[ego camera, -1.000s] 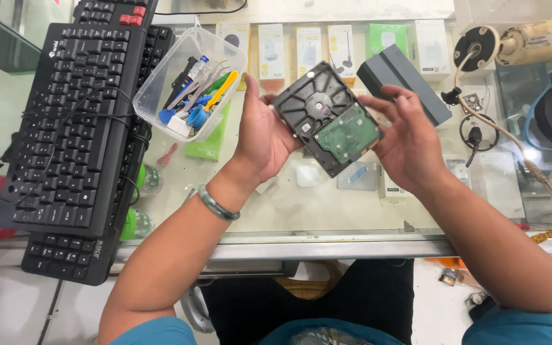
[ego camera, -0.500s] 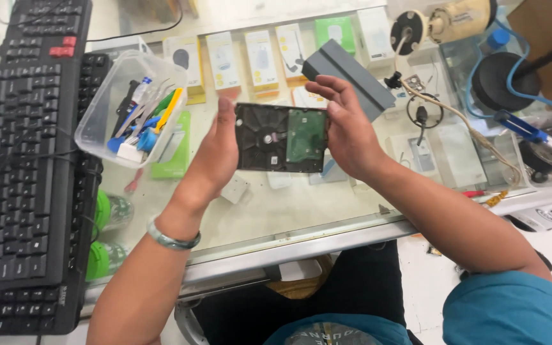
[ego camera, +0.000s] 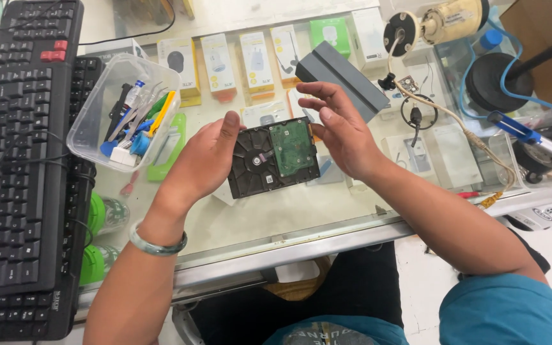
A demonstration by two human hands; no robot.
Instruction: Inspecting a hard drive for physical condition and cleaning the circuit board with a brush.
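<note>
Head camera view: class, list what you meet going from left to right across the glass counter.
Black keyboards → clear plastic tub of small tools → left hand → hard drive, circuit board up → right hand → coiled cable → black round base.

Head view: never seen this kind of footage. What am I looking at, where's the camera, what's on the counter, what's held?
There is no machine here: a person works with two bare hands, and the one camera sits on their head, looking down. Both hands hold a hard drive above a glass counter, circuit board side up. The left hand has its grip on the drive's left edge, thumb on top. The right hand is at the right edge with its fingers spread, so how firmly it holds is unclear. On the left lie two black keyboards and a clear plastic tub of small tools. Behind the drive is a grey box, and further right a cable and a small camera. Boxed goods show under the glass.
</note>
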